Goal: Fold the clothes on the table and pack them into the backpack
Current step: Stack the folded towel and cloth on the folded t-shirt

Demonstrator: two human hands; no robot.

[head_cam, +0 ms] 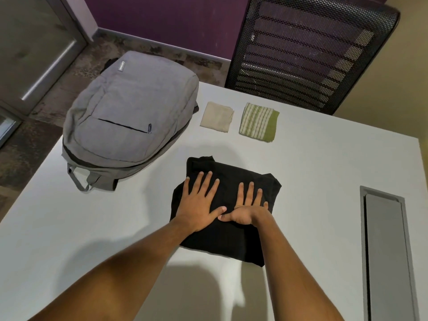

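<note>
both palms flat on folded black garment (234,237), near table centre. left hand (201,206) fingers (209,181) splayed wide, pressing cloth, gripping nothing. right hand (246,210) fingers straight and slightly apart, thumb tucked toward left thumb, tips touching. grey backpack (129,117) lying flat at far-left table corner, front pocket zipped. folded beige cloth (217,117) and green striped cloth (259,122) side by side behind garment, apart. white table (324,158), grey cable hatch (385,251) at right. black mesh chair (308,52) behind, purple wall (162,17).

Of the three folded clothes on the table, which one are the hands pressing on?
The black garment, nearest the person, lies under both flat hands. The beige cloth and green striped cloth lie untouched farther back.
</note>
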